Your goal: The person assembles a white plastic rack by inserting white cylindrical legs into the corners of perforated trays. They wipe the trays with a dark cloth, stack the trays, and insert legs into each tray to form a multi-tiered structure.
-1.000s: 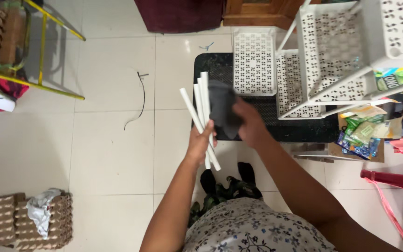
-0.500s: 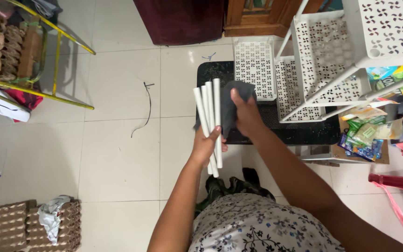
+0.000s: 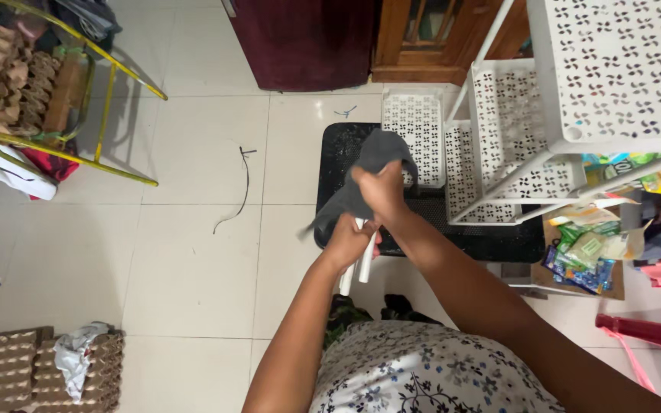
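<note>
My left hand [image 3: 348, 241] grips a small bundle of white plastic tubes [image 3: 364, 265]; their lower ends stick out below the fist. My right hand [image 3: 380, 187] holds a dark grey cloth [image 3: 367, 164] pressed over the upper part of the tubes, which the cloth hides. Both hands meet above a black mat [image 3: 430, 218] on the tiled floor. A white perforated plastic rack [image 3: 552, 107] stands just right of the hands, with a loose white perforated panel [image 3: 411, 130] lying beside it.
A yellow metal frame holding egg cartons [image 3: 32, 84] stands at upper left. More egg trays with a rag [image 3: 40, 367] lie at lower left. Packets in a box [image 3: 587, 245] and a pink chair [image 3: 652, 336] sit at right. A dark cord [image 3: 240, 187] lies on the floor.
The tubes stood fanned out above my left hand; now the grey cloth covers their tops and only the lower ends show. The view has tilted slightly.
</note>
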